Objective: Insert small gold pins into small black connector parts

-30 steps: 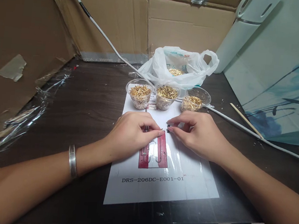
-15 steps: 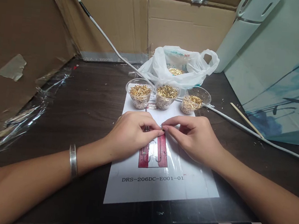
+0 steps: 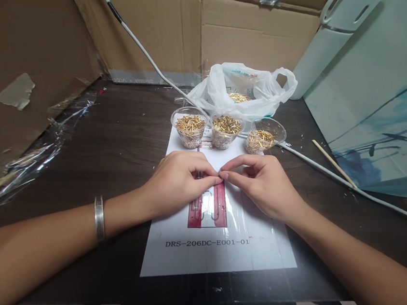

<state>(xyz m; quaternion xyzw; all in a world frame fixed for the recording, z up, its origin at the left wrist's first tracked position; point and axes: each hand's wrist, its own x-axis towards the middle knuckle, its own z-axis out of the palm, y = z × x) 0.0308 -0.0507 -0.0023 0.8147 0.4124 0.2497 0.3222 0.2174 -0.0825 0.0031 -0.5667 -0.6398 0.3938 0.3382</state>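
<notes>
My left hand (image 3: 176, 181) rests on a white printed sheet (image 3: 215, 251) and pinches a small gold pin at its fingertips. My right hand (image 3: 260, 183) meets it fingertip to fingertip, thumb and forefinger closed on the same tiny part. Both hands lie over the top of a red diagram (image 3: 215, 212) on the sheet. Three clear cups of gold pins stand just beyond the hands: left cup (image 3: 188, 126), middle cup (image 3: 226, 129), right cup (image 3: 262, 136). What the right fingers grip is too small to make out.
A white plastic bag (image 3: 242, 91) holding more gold pins sits behind the cups. A grey cable (image 3: 318, 167) crosses the dark table to the right, beside a wooden stick (image 3: 333, 162). Cardboard walls (image 3: 158, 26) stand behind and at left, with crumpled clear film (image 3: 24, 162).
My right hand moved left until its fingertips met those of my left hand over the red diagram. The left hand stayed where it was.
</notes>
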